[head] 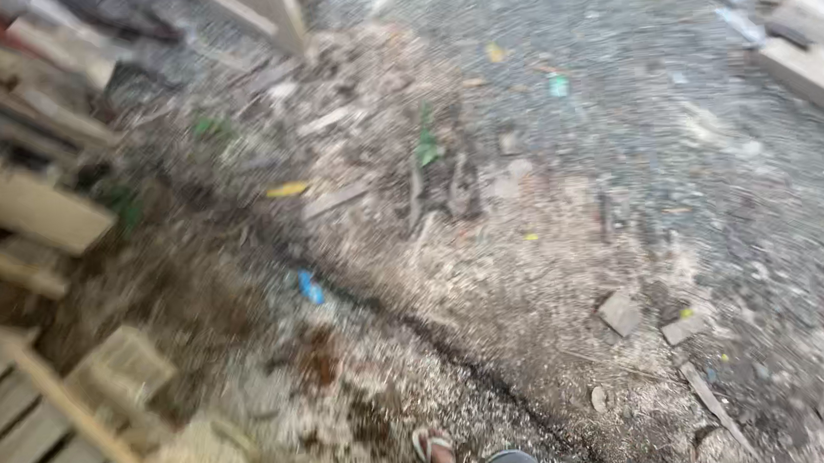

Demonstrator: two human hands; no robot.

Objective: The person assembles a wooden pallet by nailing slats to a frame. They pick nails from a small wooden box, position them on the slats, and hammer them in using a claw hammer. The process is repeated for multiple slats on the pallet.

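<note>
A slatted wooden frame [17, 439] lies at lower left on the ground [679, 142]. Stacked timber [17, 194] lies behind it. A sandalled foot [440, 458] stands at bottom centre. Small offcuts [620, 313] lie to its right, boards [816, 72] at far right.

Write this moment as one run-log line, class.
view: blurred, looking down | hands: none in view | foot: in sandal, bottom edge | ground: gravel, sawdust, wood scraps | left: slatted wooden frame, planks

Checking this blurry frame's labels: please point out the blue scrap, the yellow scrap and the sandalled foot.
blue scrap [311, 287]: head view, middle of the scrap.
yellow scrap [287, 188]: head view, its centre.
sandalled foot [439, 458]: head view, on the strap.
</note>
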